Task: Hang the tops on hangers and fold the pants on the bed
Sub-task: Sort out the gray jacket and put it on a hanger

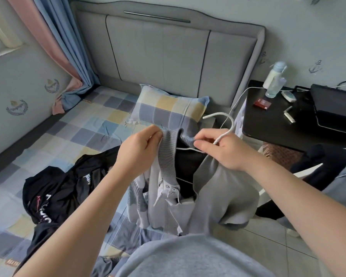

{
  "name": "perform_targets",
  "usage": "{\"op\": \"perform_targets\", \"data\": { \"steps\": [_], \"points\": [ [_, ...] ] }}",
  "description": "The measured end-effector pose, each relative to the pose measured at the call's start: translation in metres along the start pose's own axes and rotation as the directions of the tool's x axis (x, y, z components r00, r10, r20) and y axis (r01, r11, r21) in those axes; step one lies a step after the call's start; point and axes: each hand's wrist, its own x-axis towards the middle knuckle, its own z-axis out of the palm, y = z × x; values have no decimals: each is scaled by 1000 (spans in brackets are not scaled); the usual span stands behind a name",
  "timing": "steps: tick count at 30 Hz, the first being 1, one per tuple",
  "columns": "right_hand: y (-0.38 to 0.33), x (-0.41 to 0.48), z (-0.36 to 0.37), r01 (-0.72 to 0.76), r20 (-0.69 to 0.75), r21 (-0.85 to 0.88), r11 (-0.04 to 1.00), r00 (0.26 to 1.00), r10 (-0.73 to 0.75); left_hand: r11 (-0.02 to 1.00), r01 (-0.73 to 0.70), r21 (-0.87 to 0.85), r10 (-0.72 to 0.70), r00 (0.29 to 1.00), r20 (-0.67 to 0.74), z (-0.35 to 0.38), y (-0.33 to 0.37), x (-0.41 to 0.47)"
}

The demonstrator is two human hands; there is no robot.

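Note:
A grey top [214, 194] with a ribbed collar hangs in the air over the bed's edge, with a white hanger [225, 124] inside it. Only the hook and a thin stretch of the hanger's wire show; the rest lies under the fabric. My left hand [138, 150] pinches the left side of the ribbed collar. My right hand [222, 148] pinches the collar's right side and holds the hanger's neck, the hook rising above its fingers. A black garment [58, 192] with white and red print lies crumpled on the checked bed sheet [84, 126] to the left.
A checked pillow [168, 108] leans against the grey headboard [158, 56]. Right of the bed stands a black side table [278, 120] with a bottle [274, 80], a red box, a white cable and a black bag. Dark clothes [318, 162] hang at the right over the tiled floor.

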Motion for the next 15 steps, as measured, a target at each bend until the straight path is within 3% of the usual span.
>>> {"op": "perform_targets", "data": {
  "steps": [3, 6, 9, 12, 15],
  "points": [
    [-1, 2, 0, -32, 16, 15, 999, 999, 32, 996, -70, -52, 71, 997, 17, 6, -7, -1],
    [-1, 4, -4, -70, -105, 67, 995, 992, 77, 994, -72, -80, 72, 997, 7, 10, -25, -6],
    [6, 7, -11, -146, -242, 148, 978, 954, 179, 990, 49, -129, -39, 996, 77, 17, -39, -21],
    [10, 6, -18, -145, -270, 209, 967, 942, 200, 968, 224, -114, -204, 965, 167, 28, -46, -38],
    [16, 4, -23, -135, -273, 236, 962, 941, 200, 961, 259, -93, -252, 964, 83, 36, -54, -43]
  ]
}}
